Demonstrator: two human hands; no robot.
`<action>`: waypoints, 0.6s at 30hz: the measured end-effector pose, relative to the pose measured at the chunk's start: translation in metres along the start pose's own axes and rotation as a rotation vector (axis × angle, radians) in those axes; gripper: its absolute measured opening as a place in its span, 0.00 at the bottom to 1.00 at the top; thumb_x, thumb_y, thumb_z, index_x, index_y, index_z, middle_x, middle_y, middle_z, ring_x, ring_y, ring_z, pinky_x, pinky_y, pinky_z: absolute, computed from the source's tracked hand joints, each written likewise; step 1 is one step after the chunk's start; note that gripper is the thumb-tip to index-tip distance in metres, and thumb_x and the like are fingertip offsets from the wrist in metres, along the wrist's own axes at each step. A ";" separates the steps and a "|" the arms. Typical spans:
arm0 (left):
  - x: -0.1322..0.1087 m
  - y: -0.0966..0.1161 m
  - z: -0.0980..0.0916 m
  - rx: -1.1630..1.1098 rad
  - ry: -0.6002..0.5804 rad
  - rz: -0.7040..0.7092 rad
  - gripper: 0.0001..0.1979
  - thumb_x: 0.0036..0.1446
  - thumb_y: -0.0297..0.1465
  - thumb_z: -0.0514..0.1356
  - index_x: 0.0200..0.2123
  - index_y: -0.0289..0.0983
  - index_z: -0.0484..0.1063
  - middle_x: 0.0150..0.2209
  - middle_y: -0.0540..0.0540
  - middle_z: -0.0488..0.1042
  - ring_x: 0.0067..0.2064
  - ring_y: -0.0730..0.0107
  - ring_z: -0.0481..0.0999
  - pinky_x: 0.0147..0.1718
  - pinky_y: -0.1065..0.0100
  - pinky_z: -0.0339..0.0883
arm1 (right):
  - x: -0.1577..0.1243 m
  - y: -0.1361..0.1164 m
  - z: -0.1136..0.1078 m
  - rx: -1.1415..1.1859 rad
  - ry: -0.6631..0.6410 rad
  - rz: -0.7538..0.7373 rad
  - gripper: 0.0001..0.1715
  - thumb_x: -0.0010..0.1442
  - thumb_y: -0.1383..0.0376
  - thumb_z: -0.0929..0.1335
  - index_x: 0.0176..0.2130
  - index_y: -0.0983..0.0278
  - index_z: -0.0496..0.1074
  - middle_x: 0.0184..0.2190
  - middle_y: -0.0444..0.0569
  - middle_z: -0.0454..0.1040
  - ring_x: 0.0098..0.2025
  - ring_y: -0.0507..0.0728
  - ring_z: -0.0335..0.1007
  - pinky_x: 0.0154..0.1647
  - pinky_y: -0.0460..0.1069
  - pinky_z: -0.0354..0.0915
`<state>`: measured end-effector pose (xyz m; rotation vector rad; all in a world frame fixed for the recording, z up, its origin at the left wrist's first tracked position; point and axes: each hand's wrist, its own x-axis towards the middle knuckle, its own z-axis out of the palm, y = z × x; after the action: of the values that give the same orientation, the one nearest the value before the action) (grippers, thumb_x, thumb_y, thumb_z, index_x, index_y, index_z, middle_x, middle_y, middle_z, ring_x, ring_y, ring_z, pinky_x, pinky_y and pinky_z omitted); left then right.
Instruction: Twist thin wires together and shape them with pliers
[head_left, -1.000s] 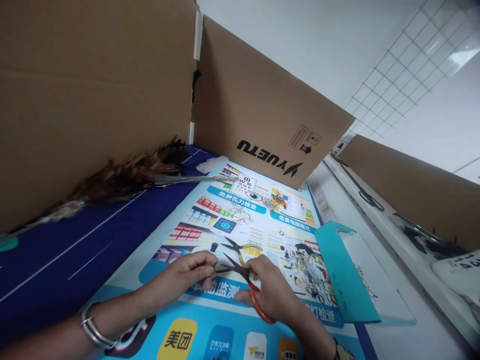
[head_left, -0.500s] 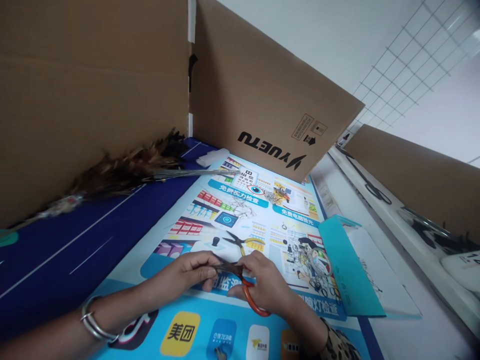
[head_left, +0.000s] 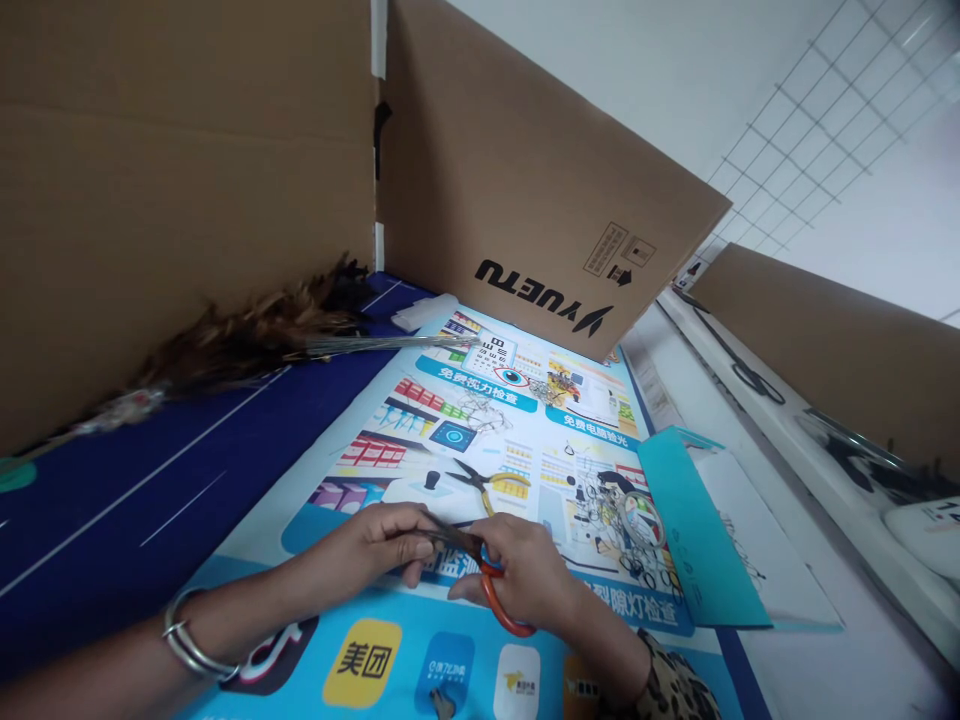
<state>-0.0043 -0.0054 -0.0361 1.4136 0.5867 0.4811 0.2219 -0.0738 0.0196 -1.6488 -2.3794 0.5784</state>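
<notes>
**Scissor work mid-way, result n/a**

At far L, a brown feather bundle [head_left: 247, 335], soft & ragged, is laid along the dark-blue cloth [head_left: 165, 470] by the cardboard [head_left: 187, 150]. A smooth metal bangle [head_left: 191, 645] is worn on the L wrist. The left hand [head_left: 397, 540] is closed in a thumb-finger pinch at the blade tips; whether anything is held can't be told. Scissors [head_left: 504, 608], dark metal w/ curved orange handles, are placed betw. both hands, blades approx. together. Just beyond, yellow-handled pliers [head_left: 487, 485] are left open on the glossy printed sheet [head_left: 442, 640]. The handles are gripped by the right hand [head_left: 529, 570]. Further R, thin wiry loops [head_left: 641, 555] are heaped, tangled, near a flat teal folder [head_left: 697, 540]. Judged: cutting is under way, no finished cut seen; loose bits apparently remain to be handled.
</notes>
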 end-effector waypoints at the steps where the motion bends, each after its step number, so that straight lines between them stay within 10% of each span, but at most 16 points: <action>1: 0.000 0.000 0.000 0.001 -0.006 0.004 0.12 0.60 0.39 0.59 0.33 0.36 0.75 0.23 0.51 0.75 0.27 0.72 0.70 0.30 0.70 0.61 | 0.000 -0.001 -0.001 0.003 -0.009 -0.005 0.32 0.51 0.41 0.73 0.44 0.61 0.73 0.37 0.49 0.77 0.37 0.58 0.73 0.33 0.47 0.62; 18: -0.004 0.009 0.002 -0.023 -0.115 0.007 0.11 0.61 0.38 0.59 0.33 0.37 0.74 0.23 0.52 0.75 0.27 0.71 0.74 0.30 0.70 0.64 | -0.010 -0.003 0.017 -0.100 0.064 -0.097 0.14 0.65 0.55 0.64 0.33 0.62 0.66 0.28 0.47 0.73 0.28 0.54 0.69 0.27 0.46 0.56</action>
<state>-0.0062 -0.0082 -0.0263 1.4122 0.4823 0.4078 0.2167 -0.0880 0.0064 -1.5545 -2.4624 0.3899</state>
